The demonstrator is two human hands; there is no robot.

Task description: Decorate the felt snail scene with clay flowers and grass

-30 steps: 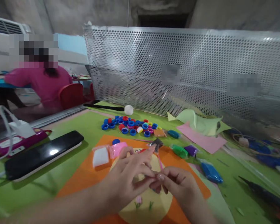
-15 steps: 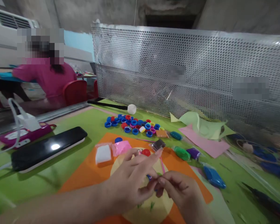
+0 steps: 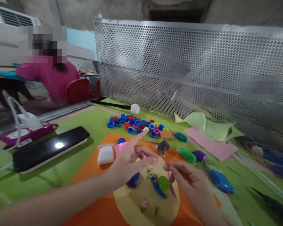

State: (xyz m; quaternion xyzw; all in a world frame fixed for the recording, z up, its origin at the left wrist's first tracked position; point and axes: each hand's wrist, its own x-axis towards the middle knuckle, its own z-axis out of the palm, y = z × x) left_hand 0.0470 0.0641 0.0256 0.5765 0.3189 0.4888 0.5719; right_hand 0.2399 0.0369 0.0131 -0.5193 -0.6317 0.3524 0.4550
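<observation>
My left hand (image 3: 129, 160) hovers over the left of a round yellow paper (image 3: 127, 204), index finger stretched out, thumb and other fingers loosely bent, with nothing visible in them. At the right side my right hand (image 3: 191, 182) holds its thumb and fingertips together; whatever is between them is too small to make out. Below lies a clay snail with a blue body (image 3: 158, 188) and green shell (image 3: 163, 184). A thin pink strip (image 3: 172, 190) runs beside my right fingers. Also on the paper are a dark blue clay piece (image 3: 133, 181) and a small pink flower (image 3: 144, 203).
An orange sheet (image 3: 89, 194) lies under the yellow paper. Behind are bottle caps (image 3: 137, 123) and clay packs, including white (image 3: 106, 155), black (image 3: 162, 147), green (image 3: 187, 156) and blue (image 3: 221, 180). A power bank (image 3: 52, 147) lies left, a pointed dark tool (image 3: 271, 201) right.
My hands have moved apart from where their fingertips met above the snail. My left hand has shifted left, its index finger now pointing away, uncovering the snail and flower.
</observation>
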